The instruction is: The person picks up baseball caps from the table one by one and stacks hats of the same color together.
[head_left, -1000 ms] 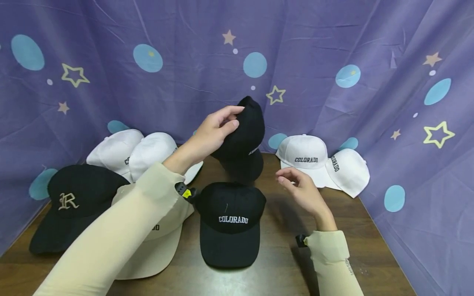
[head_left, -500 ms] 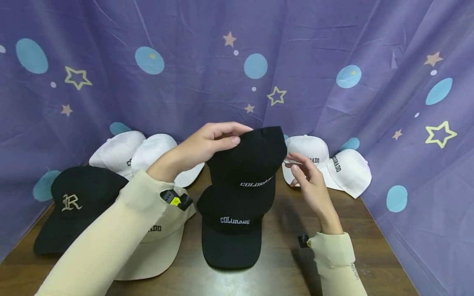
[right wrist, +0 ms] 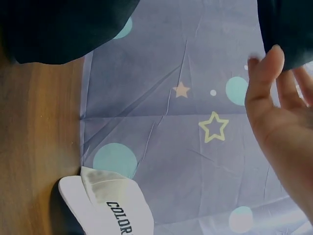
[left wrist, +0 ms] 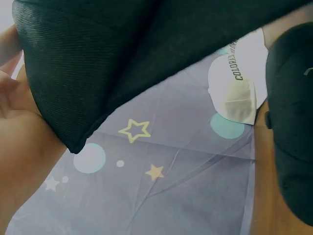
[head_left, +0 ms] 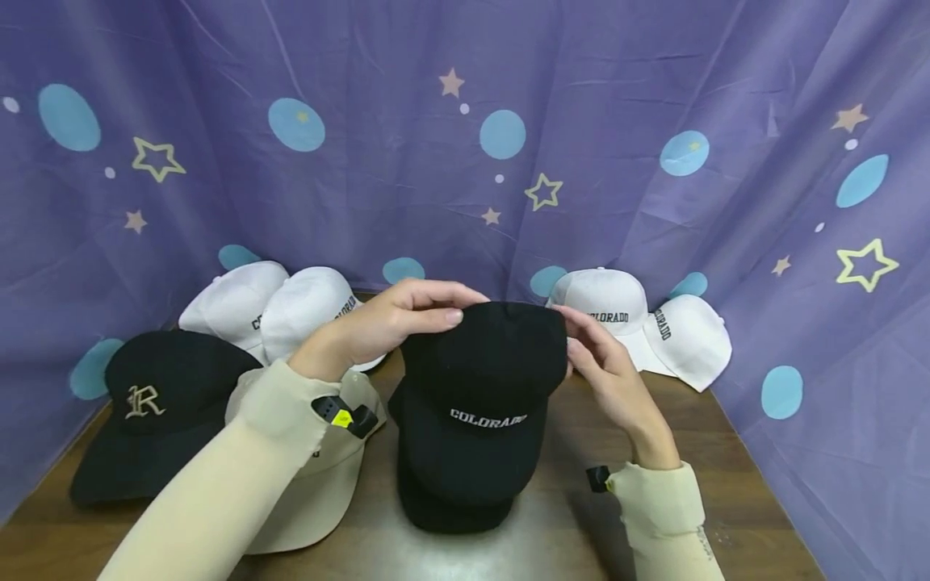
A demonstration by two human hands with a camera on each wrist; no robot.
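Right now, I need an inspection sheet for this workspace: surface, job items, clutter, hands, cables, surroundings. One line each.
Surface: brown wood-look table, glare near the front edge.
Job items: upper black cap marked COLORADO, in front of and above lower black cap, mostly covered; contact between them can't be confirmed.
Clutter: black R cap and beige cap at left, two white caps behind them; white pair at back right.
Grippers: left hand holds the upper cap's crown; right hand holds its right edge.
Cables: nothing seen.
Surroundings: purple curtain with stars and blue ovals, behind and beside the table.
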